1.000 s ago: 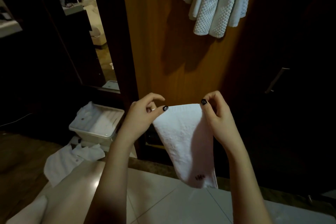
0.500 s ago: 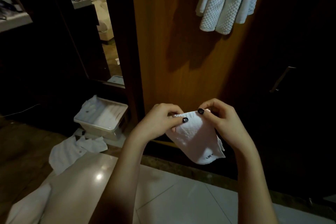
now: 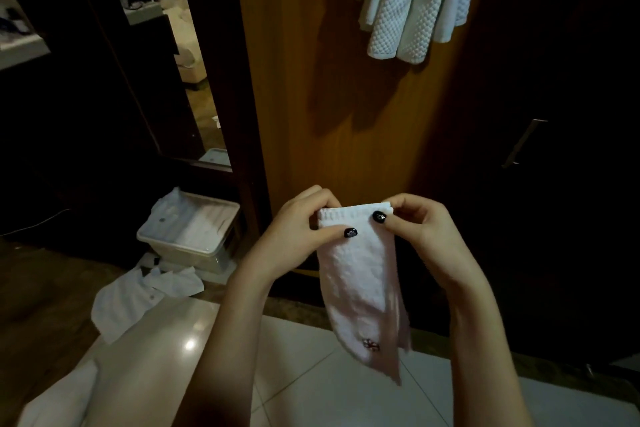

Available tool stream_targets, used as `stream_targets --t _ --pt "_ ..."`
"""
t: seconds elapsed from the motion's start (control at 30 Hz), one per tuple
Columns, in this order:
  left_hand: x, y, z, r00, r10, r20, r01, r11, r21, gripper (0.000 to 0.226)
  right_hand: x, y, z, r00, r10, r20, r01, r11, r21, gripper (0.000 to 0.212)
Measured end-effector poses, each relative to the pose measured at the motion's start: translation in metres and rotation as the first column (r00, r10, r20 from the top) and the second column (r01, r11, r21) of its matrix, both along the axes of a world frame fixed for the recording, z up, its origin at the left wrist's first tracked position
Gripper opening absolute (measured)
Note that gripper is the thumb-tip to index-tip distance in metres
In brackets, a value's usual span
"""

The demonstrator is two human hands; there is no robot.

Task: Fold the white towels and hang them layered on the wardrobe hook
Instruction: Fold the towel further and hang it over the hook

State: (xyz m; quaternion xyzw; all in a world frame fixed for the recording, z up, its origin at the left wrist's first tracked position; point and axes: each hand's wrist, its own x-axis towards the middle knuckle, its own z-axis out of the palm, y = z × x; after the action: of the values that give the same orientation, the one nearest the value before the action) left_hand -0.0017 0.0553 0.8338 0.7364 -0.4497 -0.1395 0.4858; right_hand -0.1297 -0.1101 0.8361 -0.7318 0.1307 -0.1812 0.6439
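Note:
A small white towel [image 3: 360, 281], folded into a narrow strip with a little embroidered mark near its lower end, hangs in front of me. My left hand [image 3: 298, 236] pinches its top left corner and my right hand [image 3: 419, 229] pinches its top right corner, thumbs on the front. On the wooden wardrobe door [image 3: 311, 80], at the top, several white waffle towels [image 3: 412, 0] hang in layers. The hook itself is hidden above the frame.
A white plastic bin [image 3: 190, 246] with white cloths in it stands on the floor at the left, with a loose white cloth [image 3: 138, 302] in front of it. A dark door with a metal handle [image 3: 523, 142] is to the right. Pale glossy floor tiles [image 3: 311, 385] lie below.
The towel was held wide, then bunched short between my hands; now it hangs longer as a narrow folded strip, with my hands close together at its top edge.

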Motion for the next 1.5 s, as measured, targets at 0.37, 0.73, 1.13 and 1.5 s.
stream_targets --t 0.37,0.73,1.13,1.5 --pt "-0.008 0.002 0.016 0.990 -0.127 -0.067 0.111 0.973 -0.204 0.027 0.006 0.010 0.007 0.992 0.082 0.095 -0.087 0.995 0.051 0.006" --pt "0.000 0.000 0.006 0.997 -0.005 -0.074 -0.010 0.979 -0.203 0.018 0.009 0.011 0.008 0.998 0.029 0.051 -0.032 0.997 0.064 0.011" --pt "0.003 -0.012 0.007 0.982 0.009 -0.188 -0.066 0.952 -0.299 0.023 0.020 0.010 0.008 0.961 -0.204 0.188 0.200 0.979 0.040 0.015" --pt "-0.001 -0.031 0.023 0.983 0.014 -0.183 -0.085 0.917 -0.389 0.036 0.050 -0.003 0.041 0.939 -0.193 0.286 0.205 0.979 -0.010 0.010"
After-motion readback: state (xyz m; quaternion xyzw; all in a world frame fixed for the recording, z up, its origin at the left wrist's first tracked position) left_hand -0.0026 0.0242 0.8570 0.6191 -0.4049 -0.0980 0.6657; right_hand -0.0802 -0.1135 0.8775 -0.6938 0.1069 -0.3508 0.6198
